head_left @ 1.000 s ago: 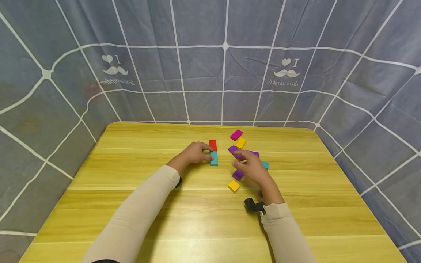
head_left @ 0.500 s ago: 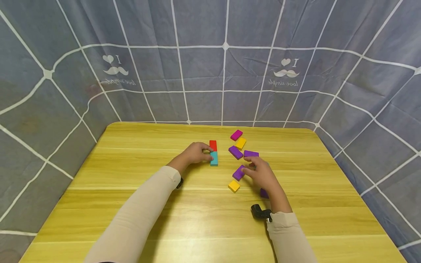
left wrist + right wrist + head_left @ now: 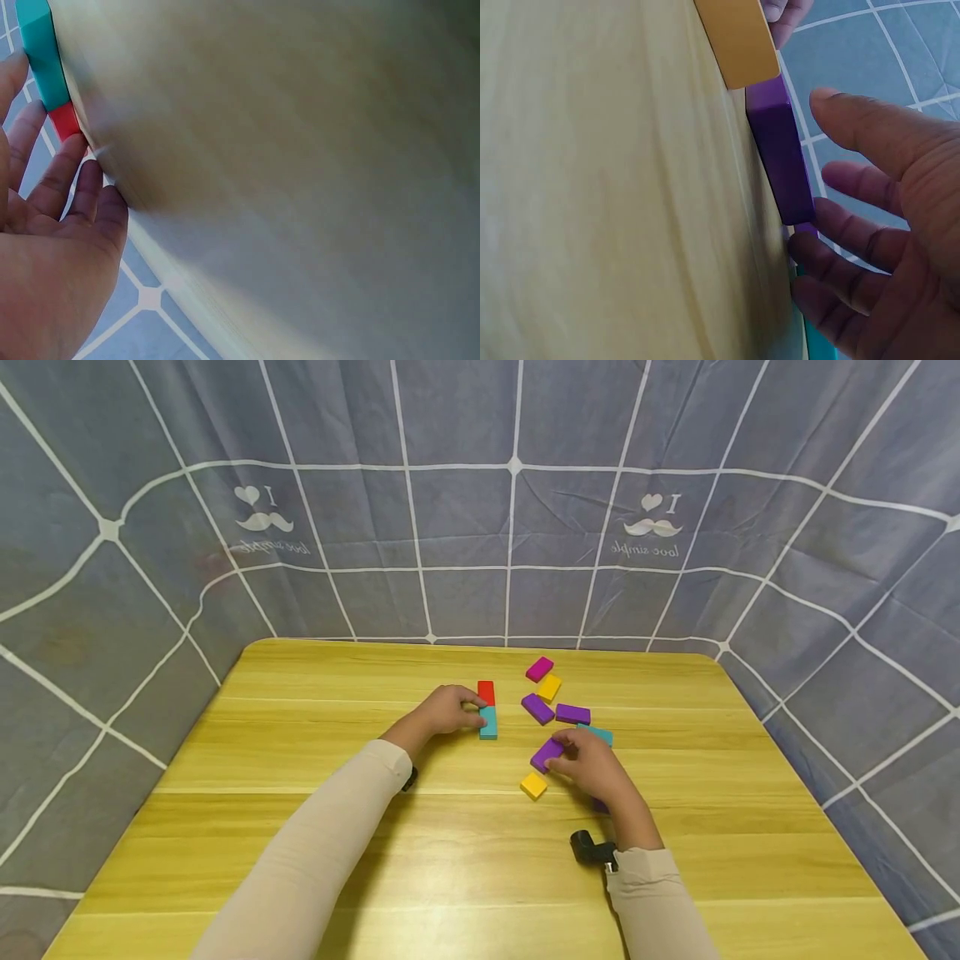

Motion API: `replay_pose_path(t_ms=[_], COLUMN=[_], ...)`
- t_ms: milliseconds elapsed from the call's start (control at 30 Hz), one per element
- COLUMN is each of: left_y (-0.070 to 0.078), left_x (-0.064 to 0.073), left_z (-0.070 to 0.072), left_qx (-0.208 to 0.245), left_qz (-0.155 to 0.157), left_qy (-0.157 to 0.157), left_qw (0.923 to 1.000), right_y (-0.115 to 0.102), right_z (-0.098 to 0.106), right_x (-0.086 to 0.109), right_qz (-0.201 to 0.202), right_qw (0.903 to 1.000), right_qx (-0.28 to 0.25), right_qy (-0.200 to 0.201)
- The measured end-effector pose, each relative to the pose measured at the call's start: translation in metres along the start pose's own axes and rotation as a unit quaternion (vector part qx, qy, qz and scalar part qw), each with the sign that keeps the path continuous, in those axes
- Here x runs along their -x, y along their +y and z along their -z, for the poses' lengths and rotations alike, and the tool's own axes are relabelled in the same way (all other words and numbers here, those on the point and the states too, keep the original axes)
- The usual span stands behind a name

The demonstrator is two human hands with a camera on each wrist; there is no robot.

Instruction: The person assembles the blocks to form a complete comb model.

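Note:
Flat on the table, a red block [image 3: 486,692] and a teal block [image 3: 488,727] lie end to end in one line. My left hand [image 3: 447,708] is at their left side, its relaxed fingertips touching or very near them. In the left wrist view, fingertips meet the teal block [image 3: 43,60] and the red block [image 3: 64,121]. My right hand [image 3: 596,768] reaches over a tilted purple block [image 3: 545,755], thumb and fingers either side of its near right end. The right wrist view has the thumb apart from this purple block [image 3: 780,154].
A yellow block [image 3: 533,786] lies just nearer than the purple one. Farther back are a magenta block [image 3: 539,669], another yellow block [image 3: 549,688] and two purple blocks [image 3: 573,714]. A second teal block [image 3: 600,735] and a purple one [image 3: 600,806] are partly hidden by my right hand.
My right hand has moved from above the farther purple blocks nearer and to the right, then lowered around the tilted purple block. The left hand has stayed in place.

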State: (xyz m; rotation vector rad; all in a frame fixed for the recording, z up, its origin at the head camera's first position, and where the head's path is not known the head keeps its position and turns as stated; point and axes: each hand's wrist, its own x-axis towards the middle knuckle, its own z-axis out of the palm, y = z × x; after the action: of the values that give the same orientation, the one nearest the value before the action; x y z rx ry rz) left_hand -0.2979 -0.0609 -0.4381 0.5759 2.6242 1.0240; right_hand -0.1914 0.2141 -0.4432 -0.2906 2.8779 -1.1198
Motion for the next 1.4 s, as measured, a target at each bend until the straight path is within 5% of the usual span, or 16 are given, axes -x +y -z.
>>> replay_pose_path(t_ms=[1400], left_y=[0.0023], left_x=[0.0014], left_z=[0.0009], left_qx=[0.004], left_qz=[0.008], left_qy=[0.001], left_qw=[1.0], right_y=[0.0041], right_z=[-0.0089], right_x=[-0.0025], right_qz=[-0.024], right_qw=[0.9994], right_qx=[-0.021], right_qy=[-0.01])
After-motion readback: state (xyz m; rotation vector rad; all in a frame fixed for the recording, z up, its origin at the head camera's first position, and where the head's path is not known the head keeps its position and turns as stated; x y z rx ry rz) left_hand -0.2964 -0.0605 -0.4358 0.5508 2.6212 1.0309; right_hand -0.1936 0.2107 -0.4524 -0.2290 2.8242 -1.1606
